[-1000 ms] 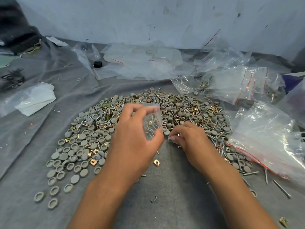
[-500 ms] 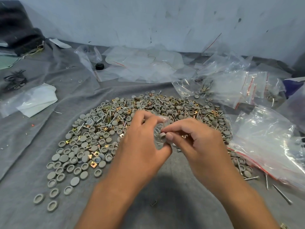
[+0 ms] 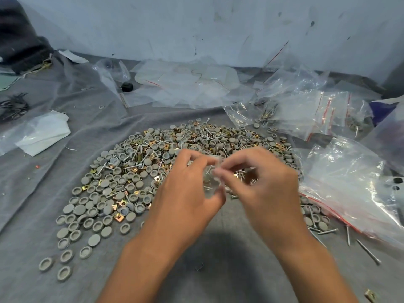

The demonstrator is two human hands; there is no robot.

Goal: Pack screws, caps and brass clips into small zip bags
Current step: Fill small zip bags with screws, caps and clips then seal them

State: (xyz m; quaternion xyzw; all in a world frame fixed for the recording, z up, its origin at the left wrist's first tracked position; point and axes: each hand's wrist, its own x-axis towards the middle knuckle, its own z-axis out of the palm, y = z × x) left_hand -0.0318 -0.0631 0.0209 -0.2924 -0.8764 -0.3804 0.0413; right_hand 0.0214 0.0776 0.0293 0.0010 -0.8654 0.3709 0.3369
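1. Hands are meeting above the near side of a big heap of parts: the left hand (image 3: 188, 193) is gripping a small clear zip bag (image 3: 211, 180), its fingers curled round the bag's top and its thumb pressing on the lower part.
2. The right hand (image 3: 262, 184) is pinching at the bag's mouth, its fingertips (image 3: 216, 171) closing together against the plastic; motion blur is hiding whether a part is sitting between them.
3. Inside the bag something small and pale is showing, too blurred to name.
4. The heap is lying in the middle of the gray cloth (image 3: 218, 248) covering the tabletop, and it is mixing gray caps (image 3: 105, 193), screws (image 3: 140, 149) and brass clips (image 3: 119, 218).
5. Caps are thinning out toward the near left corner, where loose ones (image 3: 46, 263) are lying apart from the rest.
6. Along the right edge a large clear bag with a red seal line (image 3: 349, 189) is resting against the heap, with a few long screws (image 3: 368, 252) lying loose in front of it.
7. Toward the far right corner more zip bags (image 3: 317, 112) are piling up, some holding parts.
8. Flat empty bags (image 3: 185, 88) are spreading along the far edge, with a black cap (image 3: 127, 86) beside them.
9. Near the left edge a white folded sheet in plastic (image 3: 41, 134) is lying flat.
10. A single brass clip (image 3: 370, 295) is sitting at the near right corner.
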